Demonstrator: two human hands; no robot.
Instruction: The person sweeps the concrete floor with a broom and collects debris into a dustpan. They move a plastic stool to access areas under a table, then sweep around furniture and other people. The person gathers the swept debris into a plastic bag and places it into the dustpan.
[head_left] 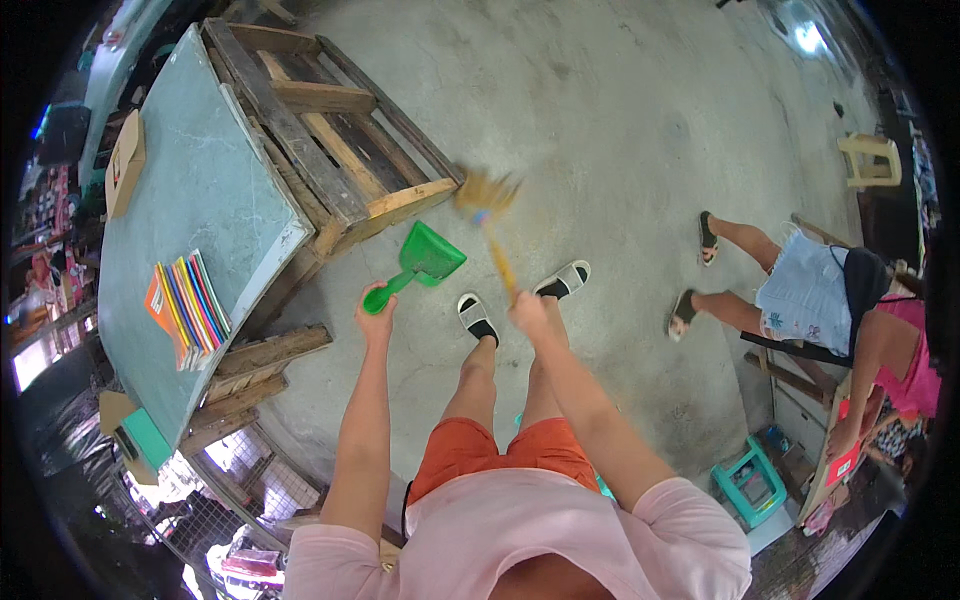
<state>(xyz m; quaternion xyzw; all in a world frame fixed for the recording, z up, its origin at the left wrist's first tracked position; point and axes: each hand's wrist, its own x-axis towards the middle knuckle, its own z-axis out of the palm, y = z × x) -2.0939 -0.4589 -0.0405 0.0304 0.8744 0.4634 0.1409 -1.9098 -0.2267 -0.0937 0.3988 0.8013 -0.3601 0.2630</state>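
My left hand is closed round the handle of a green dustpan, which is held out over the concrete floor beside the wooden table legs. In my right hand is the yellow handle of a broom. Its straw-coloured bristles are smeared by motion and lie beside the corner of the wooden frame, beyond the dustpan and to its right. Whether the pan or the bristles touch the floor I cannot tell.
To my left stands a table with a pale blue-green top, bearing a row of thin books and a cardboard box. A wooden frame adjoins it. At right a person sits near a teal stool; a cream stool stands farther off.
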